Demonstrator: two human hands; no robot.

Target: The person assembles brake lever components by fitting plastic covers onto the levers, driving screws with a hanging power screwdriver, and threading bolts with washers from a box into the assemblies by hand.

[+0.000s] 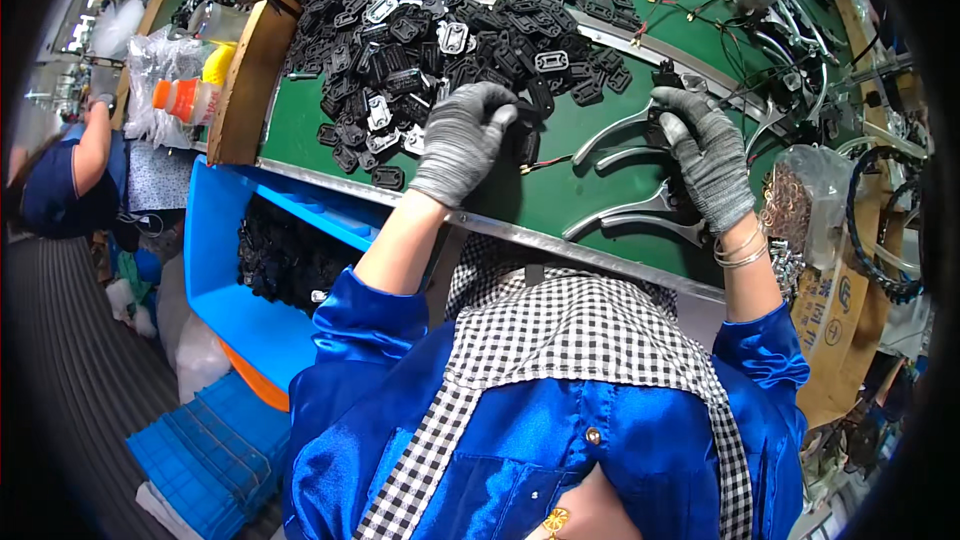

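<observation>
My left hand (463, 143), in a grey knit glove, is at the near side of a heap of small black plastic plates (405, 30). Its fingers are curled and close together beside a dark block-shaped part (528, 145); whatever they pinch is hidden. My right hand (706, 152), gloved alike, grips the black clamp end of a silver brake lever (612, 133), whose curved blades point left. Nearer the bench edge lies another silver brake lever (630, 218) with two arms. A short cable with a coloured tip (545, 165) lies between my hands.
The green bench top (330, 155) has a metal edge strip and a wooden side board (255, 90). More levers and cables (790, 40) crowd the right side, near a clear bag (808, 195). A blue bin (220, 250) sits below left. Another person (75, 165) is at far left.
</observation>
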